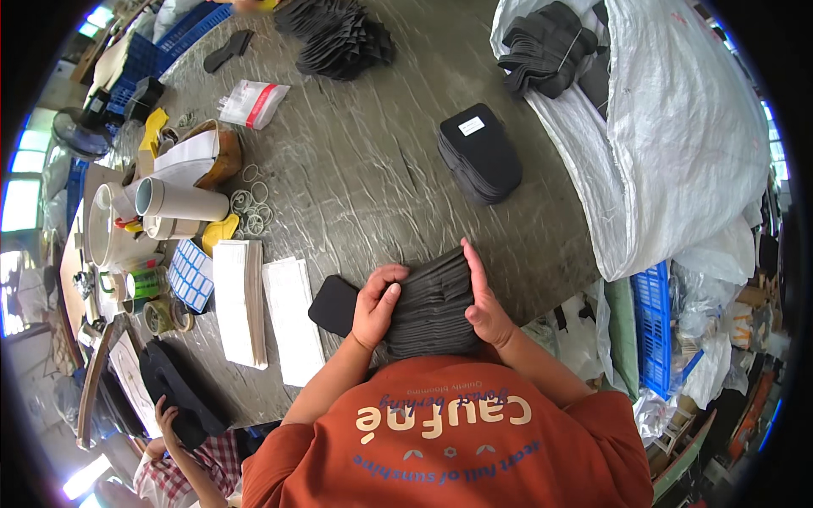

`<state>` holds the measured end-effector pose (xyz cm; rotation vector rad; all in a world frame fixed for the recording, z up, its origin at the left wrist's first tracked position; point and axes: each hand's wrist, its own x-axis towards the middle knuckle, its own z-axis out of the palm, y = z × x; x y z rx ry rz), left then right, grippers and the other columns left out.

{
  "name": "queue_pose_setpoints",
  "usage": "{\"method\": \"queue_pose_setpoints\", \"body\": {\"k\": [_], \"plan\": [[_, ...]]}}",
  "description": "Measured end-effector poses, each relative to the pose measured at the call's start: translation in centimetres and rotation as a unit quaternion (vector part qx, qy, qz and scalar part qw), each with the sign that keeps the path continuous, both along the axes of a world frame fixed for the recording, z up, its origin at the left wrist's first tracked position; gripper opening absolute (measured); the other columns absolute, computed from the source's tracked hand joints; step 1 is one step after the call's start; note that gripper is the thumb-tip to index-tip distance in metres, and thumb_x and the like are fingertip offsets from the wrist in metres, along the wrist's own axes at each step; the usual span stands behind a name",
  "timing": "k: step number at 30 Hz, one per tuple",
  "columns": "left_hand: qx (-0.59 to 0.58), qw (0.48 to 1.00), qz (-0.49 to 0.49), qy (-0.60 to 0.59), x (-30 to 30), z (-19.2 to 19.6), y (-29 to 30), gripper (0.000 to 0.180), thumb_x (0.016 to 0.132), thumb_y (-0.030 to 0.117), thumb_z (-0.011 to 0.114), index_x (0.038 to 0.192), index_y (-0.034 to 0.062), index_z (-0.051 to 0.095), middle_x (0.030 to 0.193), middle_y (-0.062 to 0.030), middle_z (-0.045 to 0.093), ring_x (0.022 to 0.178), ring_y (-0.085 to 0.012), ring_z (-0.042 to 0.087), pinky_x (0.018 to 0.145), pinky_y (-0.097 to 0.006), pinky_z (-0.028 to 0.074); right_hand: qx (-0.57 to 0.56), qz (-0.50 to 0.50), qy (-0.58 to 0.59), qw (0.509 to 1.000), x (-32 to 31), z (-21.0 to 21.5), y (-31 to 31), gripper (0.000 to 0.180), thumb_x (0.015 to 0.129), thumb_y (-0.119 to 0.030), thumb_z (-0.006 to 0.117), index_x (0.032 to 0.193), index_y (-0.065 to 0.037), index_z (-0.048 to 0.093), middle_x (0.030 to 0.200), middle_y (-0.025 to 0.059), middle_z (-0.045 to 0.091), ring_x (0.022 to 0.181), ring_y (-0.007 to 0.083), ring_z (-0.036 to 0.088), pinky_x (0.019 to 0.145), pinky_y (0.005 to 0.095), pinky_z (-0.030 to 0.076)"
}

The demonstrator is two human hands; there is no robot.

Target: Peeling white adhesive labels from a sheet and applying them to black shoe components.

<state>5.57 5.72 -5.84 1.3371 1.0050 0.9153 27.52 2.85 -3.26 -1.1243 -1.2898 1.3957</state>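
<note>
A thick stack of thin black foam pads (432, 309) stands on edge at the table's near side, against my shirt. My left hand (378, 303) is curled against its left side, thumb on top of the fingers' side. On the opposite side my right hand (486, 296) lies along the stack with fingers straight and thumb apart, so the stack is held between both palms. Just left of my left hand lies a flat black pad (332, 305) with rounded corners. Farther off, a neat pile of black pads (481, 161) bears a white label.
A white woven sack (677, 144) with bundled black pieces (550, 51) stands at right. Left are paper stacks (239, 300), rubber bands (251, 210), white tubes (182, 199) and tape rolls (159, 316). More black pieces (339, 42) lie at the far side. Another person's hand (167, 419) is lower left.
</note>
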Motion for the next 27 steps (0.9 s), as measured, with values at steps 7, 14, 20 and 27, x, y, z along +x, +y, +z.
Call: {"method": "queue_pose_setpoints", "body": {"k": [7, 14, 20, 27], "plan": [[-0.005, 0.993, 0.106, -0.059, -0.2, -0.5, -1.3, 0.033, 0.092, 0.023, 0.049, 0.116, 0.0004, 0.055, 0.12, -0.0127, 0.054, 0.113, -0.0221, 0.049, 0.101, -0.034, 0.033, 0.008, 0.029, -0.032, 0.999, 0.6, -0.9, -0.4, 0.108, 0.075, -0.08, 0.045, 0.147, -0.005, 0.017, 0.151, 0.0127, 0.017, 0.143, 0.0295, 0.008, 0.115, 0.0459, 0.006], [-0.005, 0.998, 0.049, 0.03, -0.7, -0.3, -1.4, 0.06, 0.084, 0.027, 0.064, 0.132, 0.0014, 0.041, 0.14, -0.0176, 0.036, 0.132, -0.0299, 0.033, 0.11, -0.039, 0.025, -0.022, 0.04, -0.066, 0.997, -0.1, 0.5, -1.0, 0.098, 0.082, -0.068, 0.052, 0.147, -0.004, 0.018, 0.153, 0.0138, 0.016, 0.144, 0.0274, 0.007, 0.116, 0.0408, 0.006], [0.154, 0.974, 0.036, 0.163, -0.6, 0.9, -1.1, 0.048, 0.086, 0.025, 0.06, 0.127, 0.0014, 0.048, 0.137, -0.0192, 0.04, 0.129, -0.0327, 0.038, 0.107, -0.04, 0.029, -0.024, 0.043, 0.039, 0.998, 0.8, -0.9, -0.7, 0.093, 0.086, -0.064, 0.051, 0.147, -0.002, 0.018, 0.153, 0.0155, 0.017, 0.144, 0.0282, 0.009, 0.115, 0.0413, 0.007], [0.023, 0.994, 0.105, 0.008, -0.1, 0.4, -1.3, 0.039, 0.095, 0.032, 0.047, 0.118, 0.0011, 0.056, 0.127, -0.017, 0.049, 0.122, -0.0283, 0.044, 0.105, -0.039, 0.031, -0.01, 0.025, -0.003, 1.0, 0.1, -1.2, -1.3, 0.106, 0.081, -0.08, 0.029, 0.147, 0.002, 0.014, 0.152, 0.0168, 0.02, 0.143, 0.0279, 0.012, 0.115, 0.0395, 0.008]]}}
